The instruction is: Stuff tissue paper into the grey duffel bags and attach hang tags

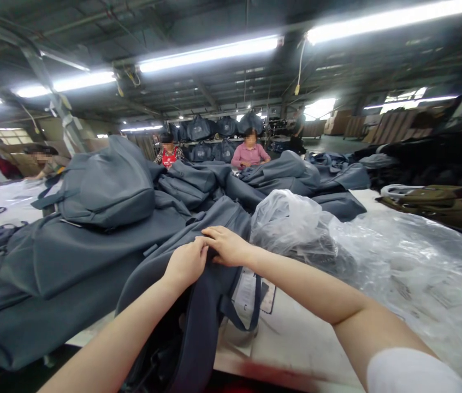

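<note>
A dark blue-grey bag (204,322) lies in front of me at the table's near edge, its mouth open and its inside in shadow. My left hand (185,263) is closed in a pinch on the upper edge of this bag. Right beside it, my right hand (226,246) bends its fingers over the same edge, and the fingertips of both hands meet. Whatever small part lies between the fingertips is hidden. A strap loop (245,322) hangs from the bag's right side, near a clear packet with a printed paper (247,292).
More blue-grey bags (104,185) are heaped to the left and ahead. Crumpled clear plastic bags (296,224) spread over the white table (296,344) on the right. Olive bags (439,204) lie farther right. Co-workers sit across the table, one in a pink top (250,155).
</note>
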Tool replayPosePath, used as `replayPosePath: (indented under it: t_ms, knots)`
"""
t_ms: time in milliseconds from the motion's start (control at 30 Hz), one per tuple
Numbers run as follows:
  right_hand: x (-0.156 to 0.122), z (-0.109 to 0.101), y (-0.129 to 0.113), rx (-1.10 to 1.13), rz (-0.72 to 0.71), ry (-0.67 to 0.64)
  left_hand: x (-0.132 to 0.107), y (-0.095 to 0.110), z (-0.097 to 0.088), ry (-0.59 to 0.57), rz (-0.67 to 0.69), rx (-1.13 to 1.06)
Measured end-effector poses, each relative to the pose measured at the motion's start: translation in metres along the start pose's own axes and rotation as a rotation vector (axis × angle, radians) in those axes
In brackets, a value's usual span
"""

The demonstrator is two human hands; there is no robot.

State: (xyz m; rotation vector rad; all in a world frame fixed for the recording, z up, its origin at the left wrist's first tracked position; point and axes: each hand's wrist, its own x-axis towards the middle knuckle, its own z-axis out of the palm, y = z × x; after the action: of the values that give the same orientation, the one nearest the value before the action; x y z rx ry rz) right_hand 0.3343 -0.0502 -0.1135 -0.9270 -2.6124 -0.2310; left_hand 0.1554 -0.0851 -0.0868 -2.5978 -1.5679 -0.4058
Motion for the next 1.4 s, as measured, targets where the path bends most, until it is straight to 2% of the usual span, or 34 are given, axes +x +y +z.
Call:
replayPosePath:
  t_ms: [133,267,400,500,600,733,800,867,933,967,1033,1100,1167,1233,1300,1400]
  knots:
    - [0.006,0.004,0.005,-0.124,-0.057,-0.108,0.003,-0.005,-0.006,0.007,-0.037,-0.18]
    - [0.014,-0.007,0.015,-0.185,-0.042,-0.132,-0.007,-0.016,-0.031,0.064,-0.075,-0.287]
    - [0.025,-0.029,0.035,-0.135,0.023,-0.05,-0.041,-0.046,-0.057,0.072,-0.136,-0.439]
    - [0.035,-0.036,0.049,-0.117,0.035,-0.041,-0.085,-0.079,-0.06,0.021,-0.249,-0.664]
    - [0.048,-0.034,0.059,-0.13,0.033,-0.041,-0.141,-0.11,-0.042,0.033,-0.426,-0.889]
    - [0.072,-0.025,0.061,-0.144,0.046,-0.019,-0.213,-0.131,0.007,0.2,-0.763,-1.099]
    - [0.086,-0.017,0.057,-0.154,0.018,-0.048,-0.236,-0.136,0.032,0.236,-0.892,-1.174]
    - [0.098,-0.008,0.052,-0.164,0.0,-0.073,-0.248,-0.139,0.047,0.257,-0.992,-1.086]
    - [0.108,0.0,0.048,-0.168,0.027,-0.064,-0.248,-0.138,0.045,0.302,-1.044,-0.756]
    - [0.111,0.004,0.046,-0.166,0.048,-0.052,-0.244,-0.135,0.038,0.338,-1.021,-0.542]
    - [0.116,0.01,0.045,-0.155,0.075,-0.036,-0.23,-0.122,0.019,0.416,-0.851,-0.168]
    - [0.118,0.015,0.045,-0.141,0.085,-0.026,-0.208,-0.101,0.001,0.433,-0.618,0.024]
    - [0.117,0.018,0.044,-0.121,0.091,-0.019,-0.18,-0.082,-0.008,0.334,-0.488,0.1]
    - [0.113,0.016,0.04,-0.089,0.11,0.028,-0.15,-0.077,-0.004,0.206,-0.46,0.104]
    - [0.102,0.01,0.032,-0.042,0.152,0.149,-0.121,-0.092,0.008,0.102,-0.518,0.048]
    - [0.071,-0.01,0.008,0.053,0.22,0.371,-0.092,-0.14,0.028,-0.057,-0.713,-0.1]
